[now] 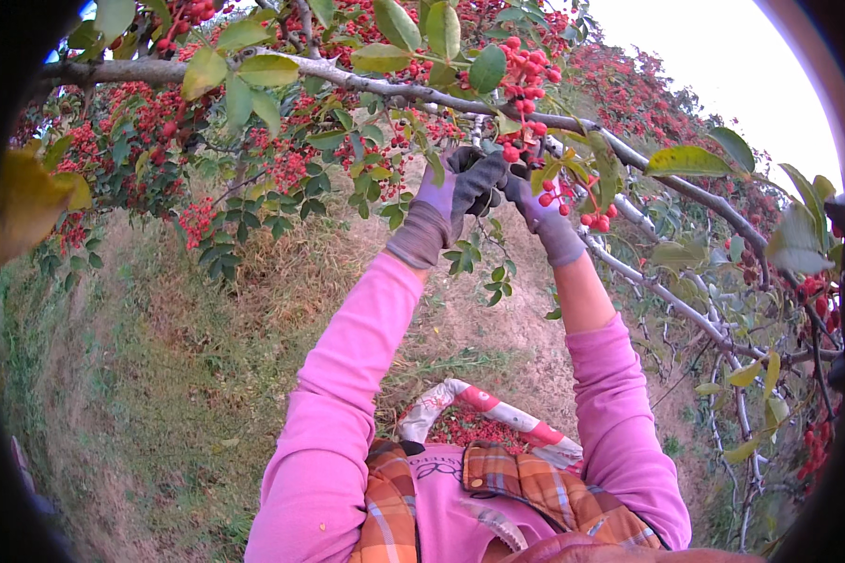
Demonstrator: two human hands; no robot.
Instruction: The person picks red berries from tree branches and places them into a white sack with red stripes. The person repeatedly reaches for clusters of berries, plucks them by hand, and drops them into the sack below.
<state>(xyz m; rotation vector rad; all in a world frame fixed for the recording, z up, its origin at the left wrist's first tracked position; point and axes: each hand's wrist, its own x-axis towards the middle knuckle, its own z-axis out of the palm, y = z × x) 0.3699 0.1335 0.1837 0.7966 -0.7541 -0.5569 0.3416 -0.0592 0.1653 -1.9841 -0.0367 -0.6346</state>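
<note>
Both my hands wear grey-and-purple work gloves and are raised close together among prickly ash twigs. The fingers of my left hand (461, 188) are curled just below a thorny grey branch (394, 88). My right hand (539, 211) meets it from the other side, partly covered by leaves and red berries. What lies between the fingertips is hidden. A cluster of red berries (524, 74) hangs over the branch directly above the hands, and a smaller cluster (595, 219) hangs in front of my right wrist. A leafy twig (496, 271) dangles beneath the hands.
At my waist is a container with a red-and-white wrapped rim (482, 400), holding many red berries (468, 431). Bare grey branches (676, 302) cross on the right. More berry clusters (197, 222) hang at the left. Dry grass (253, 302) covers the ground.
</note>
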